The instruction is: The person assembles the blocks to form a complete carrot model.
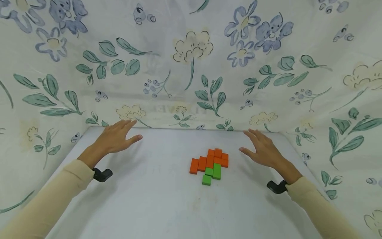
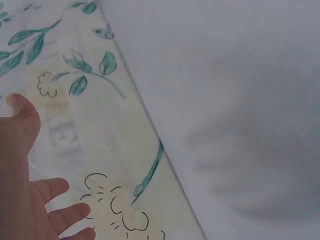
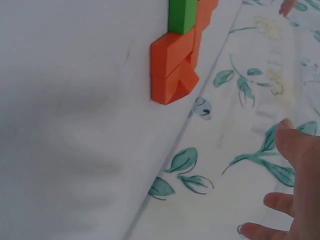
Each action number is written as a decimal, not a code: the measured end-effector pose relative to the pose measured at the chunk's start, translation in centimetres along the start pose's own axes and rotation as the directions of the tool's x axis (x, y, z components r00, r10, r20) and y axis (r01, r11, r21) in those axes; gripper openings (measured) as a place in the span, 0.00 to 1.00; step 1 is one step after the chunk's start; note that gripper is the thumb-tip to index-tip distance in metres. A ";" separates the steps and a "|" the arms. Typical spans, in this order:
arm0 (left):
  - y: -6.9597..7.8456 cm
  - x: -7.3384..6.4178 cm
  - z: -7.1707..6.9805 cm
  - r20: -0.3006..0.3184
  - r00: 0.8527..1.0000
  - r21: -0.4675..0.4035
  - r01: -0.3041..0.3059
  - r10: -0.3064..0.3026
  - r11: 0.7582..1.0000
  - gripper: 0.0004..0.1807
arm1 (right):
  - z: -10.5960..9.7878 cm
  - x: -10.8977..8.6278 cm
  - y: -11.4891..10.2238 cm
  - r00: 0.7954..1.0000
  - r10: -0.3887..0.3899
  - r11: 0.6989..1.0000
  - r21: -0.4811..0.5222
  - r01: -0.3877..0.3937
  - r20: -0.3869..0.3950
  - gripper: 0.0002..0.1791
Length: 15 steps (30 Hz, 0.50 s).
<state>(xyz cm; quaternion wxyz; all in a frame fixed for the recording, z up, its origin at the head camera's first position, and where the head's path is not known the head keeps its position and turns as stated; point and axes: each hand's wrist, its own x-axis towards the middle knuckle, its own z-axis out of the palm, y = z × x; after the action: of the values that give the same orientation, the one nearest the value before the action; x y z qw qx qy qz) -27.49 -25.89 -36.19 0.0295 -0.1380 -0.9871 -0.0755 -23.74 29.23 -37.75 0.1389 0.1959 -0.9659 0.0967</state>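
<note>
Orange blocks (image 1: 202, 164) and green blocks (image 1: 217, 171) lie close together on the white table, right of its middle. The orange ones run in a stepped row toward the back right, and the green ones sit at the near side. My left hand (image 1: 116, 136) hovers over the table's back left, fingers spread and holding nothing. To the right of the blocks my right hand (image 1: 262, 149) is held above the table, its fingers extended and free of any object. In the right wrist view, part of the orange group (image 3: 172, 65) shows beyond that hand.
The white table (image 1: 155, 199) ends at a back edge against a hanging floral cloth (image 1: 161, 66), which also rises along both sides. Each wrist wears a black strap mount, one on the left (image 1: 102, 175) and one on the right (image 1: 276, 187).
</note>
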 end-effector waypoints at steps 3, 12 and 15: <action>0.3 0.2 0.2 -0.018 1.000 0.000 -0.015 0.015 1.000 0.54 | 0.1 0.1 -0.5 1.000 0.004 1.000 0.009 -0.004 0.015 0.42; 2.7 0.0 1.0 -0.011 0.996 -0.023 -0.093 0.093 0.995 0.56 | 0.8 0.3 -1.9 1.000 -0.009 1.000 0.009 0.009 0.016 0.42; 3.7 0.1 1.4 -0.022 0.992 -0.032 -0.129 0.128 0.991 0.55 | 1.1 0.3 -2.3 1.000 0.002 1.000 0.017 -0.003 0.020 0.41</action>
<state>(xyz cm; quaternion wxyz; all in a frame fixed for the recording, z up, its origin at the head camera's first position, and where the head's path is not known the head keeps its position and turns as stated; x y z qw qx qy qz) -26.56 -22.12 -37.02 0.0417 -0.2009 -0.9744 -0.0914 -23.36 26.76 -38.37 0.1275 0.1967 -0.9666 0.1031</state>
